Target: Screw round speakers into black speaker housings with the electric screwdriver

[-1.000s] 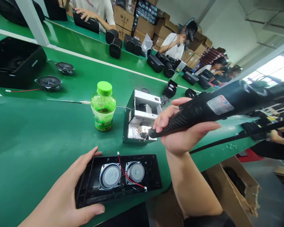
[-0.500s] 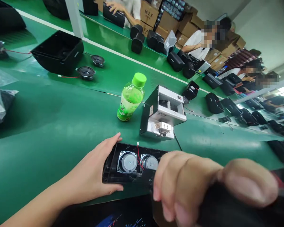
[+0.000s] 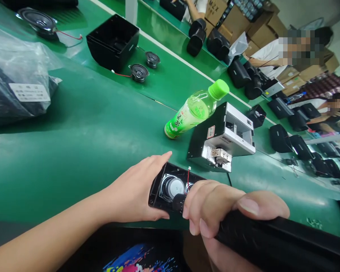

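Observation:
My left hand (image 3: 136, 189) grips the left end of a black speaker panel (image 3: 155, 193), thumb at the near edge and fingers at the far one. Set in the panel are two round speaker drivers (image 3: 176, 187), the right one mostly covered. A red wire (image 3: 188, 175) with a white plug stands up between them. In my right hand (image 3: 215, 206) is a black electric screwdriver (image 3: 255, 234), its nose pointing down over the panel; the tip is hidden. Just beyond the panel stands a silver-and-black screw feeder (image 3: 206, 145).
A green-capped tea bottle (image 3: 191, 111) stands left of the feeder. Farther back are a black speaker box (image 3: 107, 56) and loose drivers (image 3: 139, 73). A plastic bag of dark parts (image 3: 25, 90) lies at left. People work among speaker boxes across the green bench (image 3: 102, 151).
The view has turned left, shifting the scene rightward. My right hand and the screwdriver have drawn closer to the left driver, and more of the screwdriver's body shows. The left hand keeps its hold.

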A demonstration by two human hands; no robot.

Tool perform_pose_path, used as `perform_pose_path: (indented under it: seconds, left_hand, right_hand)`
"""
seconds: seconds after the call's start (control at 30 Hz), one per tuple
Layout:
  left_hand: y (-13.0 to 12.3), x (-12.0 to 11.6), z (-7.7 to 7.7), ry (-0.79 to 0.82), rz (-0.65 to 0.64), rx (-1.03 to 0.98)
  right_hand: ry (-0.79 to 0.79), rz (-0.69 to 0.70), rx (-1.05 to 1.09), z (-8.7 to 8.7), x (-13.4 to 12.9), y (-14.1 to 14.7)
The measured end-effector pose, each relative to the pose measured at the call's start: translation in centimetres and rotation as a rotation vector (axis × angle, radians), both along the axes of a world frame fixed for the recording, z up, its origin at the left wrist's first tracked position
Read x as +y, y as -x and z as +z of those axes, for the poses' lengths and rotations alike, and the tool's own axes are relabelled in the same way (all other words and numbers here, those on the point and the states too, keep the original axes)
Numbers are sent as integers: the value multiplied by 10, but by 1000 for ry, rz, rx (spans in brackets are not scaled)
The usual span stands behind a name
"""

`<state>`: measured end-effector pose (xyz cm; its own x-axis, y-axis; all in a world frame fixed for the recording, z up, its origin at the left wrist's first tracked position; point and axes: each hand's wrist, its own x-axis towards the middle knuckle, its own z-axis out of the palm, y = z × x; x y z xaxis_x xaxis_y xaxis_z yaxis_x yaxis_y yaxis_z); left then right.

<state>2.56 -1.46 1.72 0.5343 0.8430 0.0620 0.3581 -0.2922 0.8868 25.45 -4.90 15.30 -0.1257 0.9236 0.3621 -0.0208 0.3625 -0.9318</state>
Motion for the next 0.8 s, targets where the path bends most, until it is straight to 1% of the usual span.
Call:
perform_pose_path:
  seconds: [0.13, 0.3, 0.37, 0.43, 0.5, 0.57, 0.67, 0.8]
  left_hand:
    - [-1, 2, 5, 20, -9, -6]
    - [-2, 1, 1, 8, -8, -30]
    - [-3, 0, -1, -10, -1, -40]
    - [-3, 0, -1, -21, 3, -42]
    - [-3, 0, 2, -14, -9, -36]
    - [-1, 0, 6, 3, -31, -26]
    - [0, 0, 10, 4, -28, -29]
    - [0, 1, 10, -11, -25, -35]
  right_hand:
    - [9, 6, 9, -3, 2, -1]
    - [-7, 15, 16, -5, -1, -1]
    - [-44, 52, -27, -6, -2, 1]
    - [-78, 135, -76, -8, -3, 3]
    - [-97, 189, -94, -12, -4, 4]
    - [-103, 206, -98, -16, -5, 4]
    - [-89, 161, -93, -22, -9, 4]
    - [-114, 89, -81, -24, -13, 10]
